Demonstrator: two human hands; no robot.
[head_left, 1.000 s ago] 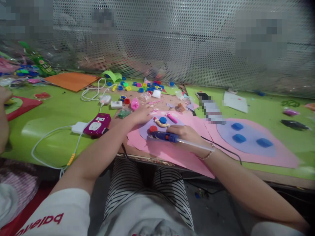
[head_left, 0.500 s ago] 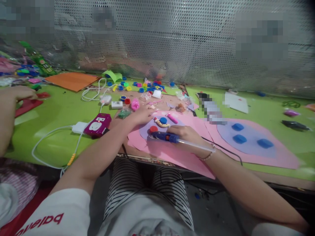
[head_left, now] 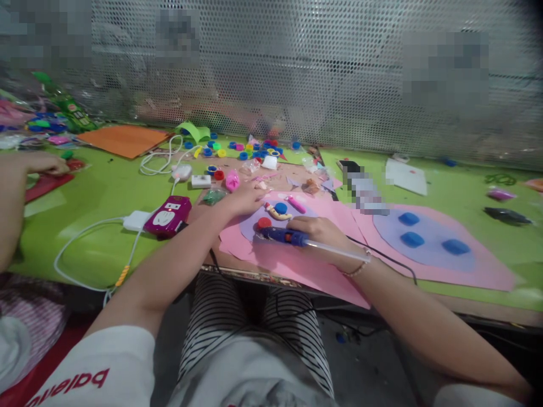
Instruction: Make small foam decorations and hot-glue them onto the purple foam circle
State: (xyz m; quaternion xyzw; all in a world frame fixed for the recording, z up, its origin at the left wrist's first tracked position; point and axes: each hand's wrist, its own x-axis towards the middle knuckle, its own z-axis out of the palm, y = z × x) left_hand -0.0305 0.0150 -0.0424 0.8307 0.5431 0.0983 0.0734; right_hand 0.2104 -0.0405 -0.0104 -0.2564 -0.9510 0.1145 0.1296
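My right hand [head_left: 316, 230] is closed around a blue glue gun [head_left: 282, 236]. A long clear glue stick [head_left: 337, 250] juts from its back end toward my wrist. The gun's nozzle sits right beside a red bottle cap [head_left: 264, 223] on a purple paper shape [head_left: 250, 226], which lies on pink paper [head_left: 271, 257]. Also on the purple paper are a blue cap [head_left: 280, 208], a cream curved piece with a red end [head_left: 279, 213] and a pink stick-like piece [head_left: 296, 204]. My left hand [head_left: 250, 198] rests on the paper's upper left edge, fingers stretched out.
A magenta power socket [head_left: 168, 217] with white cables stands left. Several loose caps [head_left: 244, 155] lie at the back. Right are a phone [head_left: 362, 186] and another purple shape with blue caps [head_left: 412, 239]. A co-worker's hand [head_left: 46, 164] is over red material at far left.
My hands and the glue gun hold nearly the same position. At far left the co-worker's hand has shifted slightly over the red material.
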